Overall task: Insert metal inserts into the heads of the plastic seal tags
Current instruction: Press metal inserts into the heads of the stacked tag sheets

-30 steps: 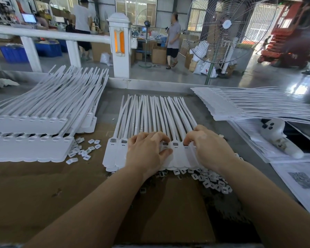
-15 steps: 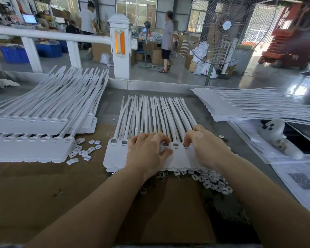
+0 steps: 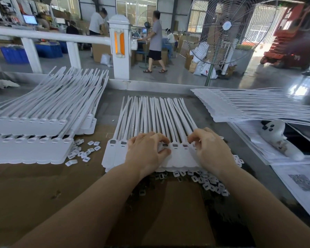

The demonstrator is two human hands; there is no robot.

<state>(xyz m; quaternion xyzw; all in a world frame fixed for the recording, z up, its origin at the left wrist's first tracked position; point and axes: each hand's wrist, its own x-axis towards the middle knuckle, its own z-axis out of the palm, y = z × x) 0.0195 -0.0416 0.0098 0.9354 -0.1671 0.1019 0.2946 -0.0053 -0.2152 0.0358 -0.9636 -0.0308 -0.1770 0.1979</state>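
A row of white plastic seal tags (image 3: pixel 179 158) lies in front of me, heads toward me and strips (image 3: pixel 156 113) pointing away. Several heads show a dark metal insert (image 3: pixel 174 145) seated in the slot. My left hand (image 3: pixel 145 153) lies over the heads left of centre and pinches one head between curled fingers and thumb. My right hand (image 3: pixel 211 151) is on the row's right end, its bent fingertips down on a head. Whatever is under those fingertips is hidden. Loose inserts (image 3: pixel 209 183) are heaped by my right wrist.
More tag rows are stacked at the left (image 3: pixel 30 135) and back right (image 3: pixel 258 108). A second scatter of inserts (image 3: pixel 82 152) lies beside the left stack. A white controller (image 3: pixel 276 136) rests on papers at the right. Brown cardboard (image 3: pixel 43 185) covers the bench.
Both hands stay on the tag heads with only slight finger movement. People in the background have walked to the left.
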